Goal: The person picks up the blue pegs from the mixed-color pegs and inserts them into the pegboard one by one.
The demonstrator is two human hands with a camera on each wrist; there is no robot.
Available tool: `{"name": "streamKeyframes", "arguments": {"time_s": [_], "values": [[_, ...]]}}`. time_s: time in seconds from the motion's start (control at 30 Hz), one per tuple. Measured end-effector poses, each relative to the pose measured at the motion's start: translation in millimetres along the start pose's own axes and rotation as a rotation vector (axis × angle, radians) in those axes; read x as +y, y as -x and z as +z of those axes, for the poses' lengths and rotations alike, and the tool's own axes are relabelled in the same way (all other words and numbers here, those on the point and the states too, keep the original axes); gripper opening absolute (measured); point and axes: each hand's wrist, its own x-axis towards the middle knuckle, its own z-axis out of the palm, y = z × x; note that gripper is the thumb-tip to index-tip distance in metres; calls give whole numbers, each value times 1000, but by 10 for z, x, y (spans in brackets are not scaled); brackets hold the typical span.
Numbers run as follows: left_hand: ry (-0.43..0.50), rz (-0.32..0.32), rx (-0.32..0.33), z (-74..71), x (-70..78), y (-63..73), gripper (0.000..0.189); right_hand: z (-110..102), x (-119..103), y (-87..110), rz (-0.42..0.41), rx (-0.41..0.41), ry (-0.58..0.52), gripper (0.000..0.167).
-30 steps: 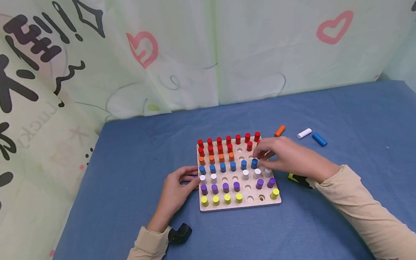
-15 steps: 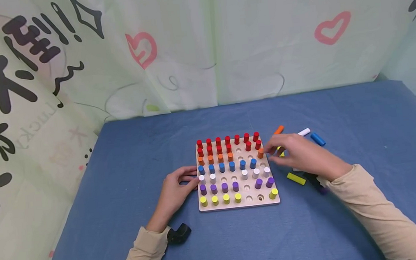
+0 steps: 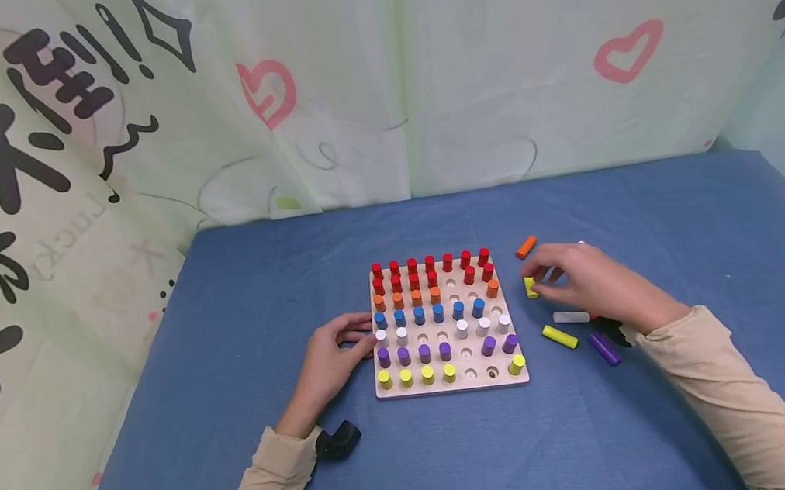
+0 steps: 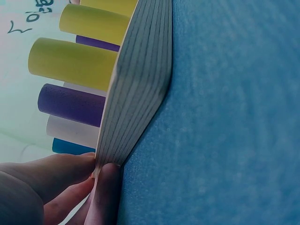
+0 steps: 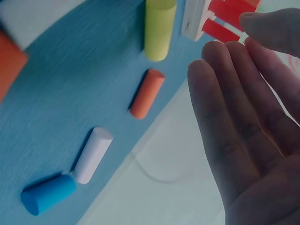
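Observation:
A wooden pegboard (image 3: 461, 385) lies on the blue cloth with rows of red, orange, blue, white, purple and yellow pegs; several holes have no peg. My left hand (image 3: 325, 360) holds its left edge between thumb and fingers. Just right of the board hovers my right hand (image 3: 588, 278), fingers extended and thumb apart, holding nothing in the right wrist view. Close below its fingertips is a yellow peg (image 3: 530, 287), partly covered by the hand. An orange peg (image 3: 492, 289) stands upright at the right end of its row.
Loose pegs lie right of the board: an orange peg (image 3: 526, 246), a white peg (image 3: 570, 316), a yellow peg (image 3: 559, 337) and a purple peg (image 3: 606, 349). A blue peg (image 5: 49, 193) and another white peg (image 5: 93, 154) lie farther out. A printed curtain (image 3: 465, 114) hangs behind.
My right hand has let go of the orange peg in its row and moved right, off the board, to above the loose pegs. My left hand has stayed at the board's edge.

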Motion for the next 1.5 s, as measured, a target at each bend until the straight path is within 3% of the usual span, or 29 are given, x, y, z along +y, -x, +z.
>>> {"name": "streamKeyframes", "arguments": {"time_s": [0.23, 0.7, 1.07, 1.5], "values": [[-2, 8, 3, -4, 6, 0, 35, -44, 67, 48, 51, -20, 28, 23], [2, -1, 1, -2, 5, 9, 35, -78, 242, 118, 47, 14, 78, 26], [-8, 7, 6, 1, -2, 6, 35, -122, 381, 144, 139, -18, 124, 27], [1, 21, 4, -4, -14, 5, 35, -143, 541, 184, 172, -9, 172, 27]]}}
